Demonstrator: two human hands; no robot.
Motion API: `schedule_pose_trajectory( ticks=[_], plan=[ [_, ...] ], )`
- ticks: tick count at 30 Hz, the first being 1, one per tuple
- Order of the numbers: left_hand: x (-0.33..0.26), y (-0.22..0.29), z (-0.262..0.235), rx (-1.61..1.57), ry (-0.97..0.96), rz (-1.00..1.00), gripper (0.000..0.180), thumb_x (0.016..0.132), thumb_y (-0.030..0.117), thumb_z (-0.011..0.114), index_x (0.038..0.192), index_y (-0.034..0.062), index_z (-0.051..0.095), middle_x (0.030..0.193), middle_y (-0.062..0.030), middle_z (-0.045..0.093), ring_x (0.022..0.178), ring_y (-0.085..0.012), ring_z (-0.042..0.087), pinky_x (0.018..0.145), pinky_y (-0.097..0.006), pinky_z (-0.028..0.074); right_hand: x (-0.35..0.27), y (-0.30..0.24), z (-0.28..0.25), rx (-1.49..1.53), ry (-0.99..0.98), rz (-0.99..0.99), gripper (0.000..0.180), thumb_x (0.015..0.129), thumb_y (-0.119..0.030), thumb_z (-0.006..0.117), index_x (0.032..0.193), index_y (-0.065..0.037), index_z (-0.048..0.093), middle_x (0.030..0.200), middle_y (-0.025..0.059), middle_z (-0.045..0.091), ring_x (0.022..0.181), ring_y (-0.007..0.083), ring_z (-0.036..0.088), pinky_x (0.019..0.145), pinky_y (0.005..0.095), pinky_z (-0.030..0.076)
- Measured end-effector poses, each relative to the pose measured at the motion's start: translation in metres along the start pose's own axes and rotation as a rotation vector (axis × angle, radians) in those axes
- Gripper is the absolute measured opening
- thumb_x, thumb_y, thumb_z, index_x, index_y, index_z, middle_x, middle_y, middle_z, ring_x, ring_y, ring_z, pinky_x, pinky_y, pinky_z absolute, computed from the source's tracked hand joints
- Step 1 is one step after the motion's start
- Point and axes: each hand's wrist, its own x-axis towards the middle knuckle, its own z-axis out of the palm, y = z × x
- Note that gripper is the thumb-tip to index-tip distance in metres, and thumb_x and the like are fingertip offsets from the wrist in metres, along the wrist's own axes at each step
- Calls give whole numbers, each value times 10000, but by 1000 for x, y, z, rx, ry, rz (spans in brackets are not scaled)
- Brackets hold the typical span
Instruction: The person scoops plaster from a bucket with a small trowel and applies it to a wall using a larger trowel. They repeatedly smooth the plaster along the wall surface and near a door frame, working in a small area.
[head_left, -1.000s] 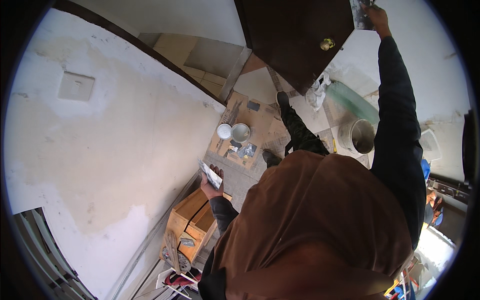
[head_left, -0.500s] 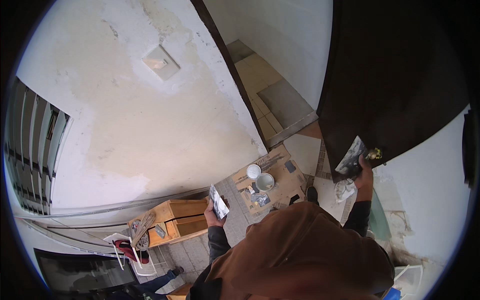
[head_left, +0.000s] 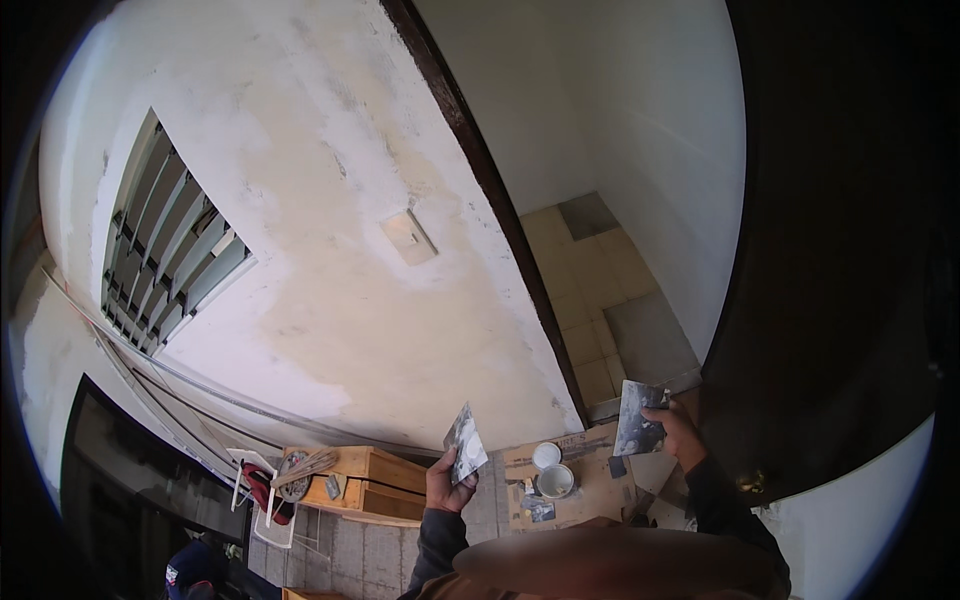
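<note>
My left hand [head_left: 447,490] is closed round the lower edge of a flat putty spreader [head_left: 465,443], a thin grey plate with white putty smeared on its face. It stands tilted in front of the lower part of the patched wall [head_left: 330,310]. My right hand [head_left: 683,436] grips a second flat spreader [head_left: 633,418], grey and streaked with white, thumb across its face. That one is held near the foot of the open doorway. Neither plate touches the wall.
Below, two tubs [head_left: 555,481] stand on a cardboard sheet [head_left: 610,487]. A wooden cabinet [head_left: 385,480] carries coiled rope [head_left: 310,468]. A switch plate [head_left: 408,237] and louvred window [head_left: 175,240] interrupt the wall. A dark door [head_left: 840,250] is at right; a person's dark cap [head_left: 195,568] shows lower left.
The view has swung, bringing more of the window in. My right hand, with its spreader, has moved left from beside the door knob towards the doorway. Both hands keep their spreaders.
</note>
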Motion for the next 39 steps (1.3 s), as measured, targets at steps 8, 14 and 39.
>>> schedule_pose_trajectory(
  ticks=[8, 14, 39],
  plan=[
    [-32, 45, 40, -30, 112, 238, 342, 968, 133, 588, 1277, -14, 578, 1114, -132, 735, 877, -279, 758, 583, -345, 611, 8, -89, 114, -247, -192, -326, 344, 854, -64, 731, 1182, -7, 647, 1018, 37, 701, 918, 136, 659, 867, 316, 517],
    [-12, 67, 98, 203, -223, 443, 375, 976, 42, 557, 1328, -76, 512, 1210, -162, 659, 1051, -248, 697, 952, -374, 576, -19, -147, 232, -1030, -656, -1180, 283, 813, 60, 677, 1026, -105, 765, 1013, 22, 726, 908, 186, 649, 841, 344, 462],
    [23, 32, 140, -41, -45, 734, 290, 1004, 9, 486, 1281, -66, 524, 1168, -147, 663, 1007, -223, 692, 900, -362, 595, 18, -127, 269, -98, -598, -244, 219, 969, -33, 645, 1181, 2, 688, 1111, 76, 722, 1001, 164, 690, 898, 334, 554]
  ],
)
